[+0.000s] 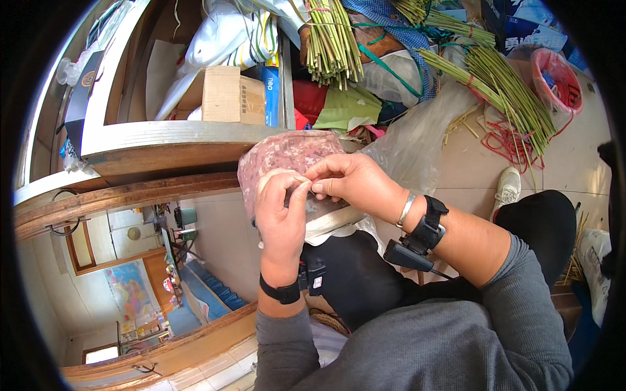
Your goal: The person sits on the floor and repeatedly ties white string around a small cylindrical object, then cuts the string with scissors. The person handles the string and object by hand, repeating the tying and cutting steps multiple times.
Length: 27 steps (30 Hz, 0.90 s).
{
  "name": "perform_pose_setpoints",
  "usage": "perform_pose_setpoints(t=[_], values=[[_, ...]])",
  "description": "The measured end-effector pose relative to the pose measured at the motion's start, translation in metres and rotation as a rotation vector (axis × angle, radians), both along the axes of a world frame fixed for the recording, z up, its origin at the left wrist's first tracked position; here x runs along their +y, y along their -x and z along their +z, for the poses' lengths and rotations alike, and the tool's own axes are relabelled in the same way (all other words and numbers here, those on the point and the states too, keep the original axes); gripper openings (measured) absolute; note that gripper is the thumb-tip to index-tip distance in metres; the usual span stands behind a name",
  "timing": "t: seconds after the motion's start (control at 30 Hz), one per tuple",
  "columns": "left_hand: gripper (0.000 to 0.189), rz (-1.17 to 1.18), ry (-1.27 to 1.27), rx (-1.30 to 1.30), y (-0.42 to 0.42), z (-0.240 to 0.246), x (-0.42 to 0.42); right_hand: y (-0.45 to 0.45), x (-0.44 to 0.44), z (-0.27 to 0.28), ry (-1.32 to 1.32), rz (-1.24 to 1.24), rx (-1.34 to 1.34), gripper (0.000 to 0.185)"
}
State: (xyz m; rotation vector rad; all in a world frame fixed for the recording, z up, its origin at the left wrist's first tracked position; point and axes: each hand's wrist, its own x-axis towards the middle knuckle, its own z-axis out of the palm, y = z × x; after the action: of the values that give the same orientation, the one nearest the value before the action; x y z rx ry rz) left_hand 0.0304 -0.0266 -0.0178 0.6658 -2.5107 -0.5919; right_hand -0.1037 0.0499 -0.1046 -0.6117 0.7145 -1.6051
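Note:
My left hand (283, 210) and my right hand (354, 180) meet in front of me with thumbs and forefingers pinched close together. Whatever lies between the fingertips is too small to make out. Directly beneath them a pink-brown digital-camouflage cloth (288, 151) is bunched up. A rolled white cloth edge (335, 222) shows below my right hand, over my black-trousered leg (362, 278). Black straps with small devices circle both wrists, and a silver bangle (406, 209) is on the right one.
Bundles of green stalks (333, 46) lie ahead, with more stalks (513, 93) at right beside red cord (511, 144) and a lined pink bin (557, 80). Clear plastic sheeting (415, 146) covers some floor. A shelf at left holds a cardboard box (222, 95); below it is a wood-framed mirror (215, 229).

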Motion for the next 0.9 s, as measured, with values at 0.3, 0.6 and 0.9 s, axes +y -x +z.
perform_pose_setpoints(t=[0.3, 0.6, 0.9], values=[[0.010, 0.069, 0.068, 0.007, -0.007, -0.001, 0.007, 0.002, -0.005, 0.004, 0.003, 0.094, 0.014, 0.010], [0.038, -0.014, 0.394, -0.307, -0.037, 0.010, 0.027, -0.002, -0.008, -0.005, 0.076, -0.040, 0.064, 0.004], [0.047, -0.062, 0.392, -0.313, -0.039, 0.003, 0.017, 0.013, -0.003, 0.010, -0.132, 0.197, -0.050, 0.001]])
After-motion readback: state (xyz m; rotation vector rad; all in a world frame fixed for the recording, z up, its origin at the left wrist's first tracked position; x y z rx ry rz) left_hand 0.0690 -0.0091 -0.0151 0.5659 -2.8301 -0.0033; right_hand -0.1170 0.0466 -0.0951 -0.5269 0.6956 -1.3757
